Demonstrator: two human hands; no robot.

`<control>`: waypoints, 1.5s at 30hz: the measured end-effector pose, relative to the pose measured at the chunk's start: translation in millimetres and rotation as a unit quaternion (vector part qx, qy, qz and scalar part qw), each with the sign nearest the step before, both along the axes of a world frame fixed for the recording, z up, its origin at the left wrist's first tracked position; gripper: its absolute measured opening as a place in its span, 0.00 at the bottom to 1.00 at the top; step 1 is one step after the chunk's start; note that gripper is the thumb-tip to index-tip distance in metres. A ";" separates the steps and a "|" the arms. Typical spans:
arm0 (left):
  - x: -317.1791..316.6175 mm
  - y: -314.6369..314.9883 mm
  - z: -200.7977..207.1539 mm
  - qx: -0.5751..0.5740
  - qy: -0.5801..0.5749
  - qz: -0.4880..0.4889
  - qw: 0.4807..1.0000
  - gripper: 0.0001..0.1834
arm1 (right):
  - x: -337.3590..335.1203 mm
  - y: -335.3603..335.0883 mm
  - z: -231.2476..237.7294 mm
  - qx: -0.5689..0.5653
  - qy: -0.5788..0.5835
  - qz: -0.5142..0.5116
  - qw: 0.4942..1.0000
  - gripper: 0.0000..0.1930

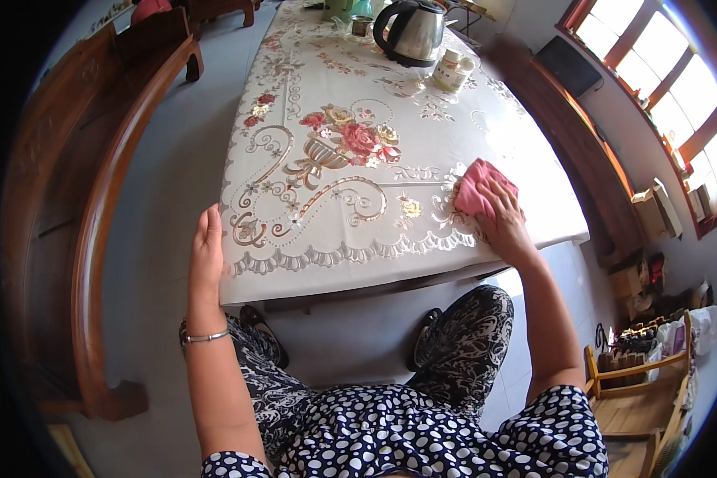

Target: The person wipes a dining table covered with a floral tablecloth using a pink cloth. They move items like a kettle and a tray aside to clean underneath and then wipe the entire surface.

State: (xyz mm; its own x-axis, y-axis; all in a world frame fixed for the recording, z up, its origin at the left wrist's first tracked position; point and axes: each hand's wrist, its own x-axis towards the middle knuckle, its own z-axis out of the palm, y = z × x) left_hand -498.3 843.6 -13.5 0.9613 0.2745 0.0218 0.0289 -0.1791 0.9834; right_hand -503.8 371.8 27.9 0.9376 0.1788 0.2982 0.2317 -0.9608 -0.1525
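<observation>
My right hand [503,225] lies on a folded pink cloth [478,174], holding it flat against the tabletop near the right front part of the table. The table is covered by a shiny pale tablecloth [422,231] printed with a basket of red and yellow flowers, scrolls and a scalloped border. At the table's left front edge, my left hand [207,251] rests against the hanging side of the tablecloth. Its fingers are stretched out and it holds nothing. A metal bangle circles my left wrist.
Toward the table's far end stand a steel electric kettle [418,33], a white jar [452,73] and a small cup [361,27]. A wooden bench [131,183] runs along the left. On the right are a wooden chair [633,402], a long dark wooden bench [570,151] and windows.
</observation>
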 end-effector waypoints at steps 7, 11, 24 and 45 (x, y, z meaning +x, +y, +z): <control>3.5 5.6 -9.2 0.019 -0.026 0.003 0.999 0.35 | -51.7 28.1 13.1 -0.023 0.040 -0.007 0.999 0.27; 7.5 8.5 -15.9 0.017 -0.039 -0.001 0.999 0.34 | 1.0 30.8 10.7 -0.032 0.037 0.037 0.998 0.28; 1.7 -3.4 -4.3 0.017 -0.034 0.021 0.999 0.28 | 270.9 55.9 -27.3 -0.051 -0.006 0.038 0.998 0.30; -1.0 -19.4 12.1 -0.062 -0.020 0.001 0.998 0.24 | 374.6 52.0 -32.3 -0.053 0.046 -0.058 0.996 0.33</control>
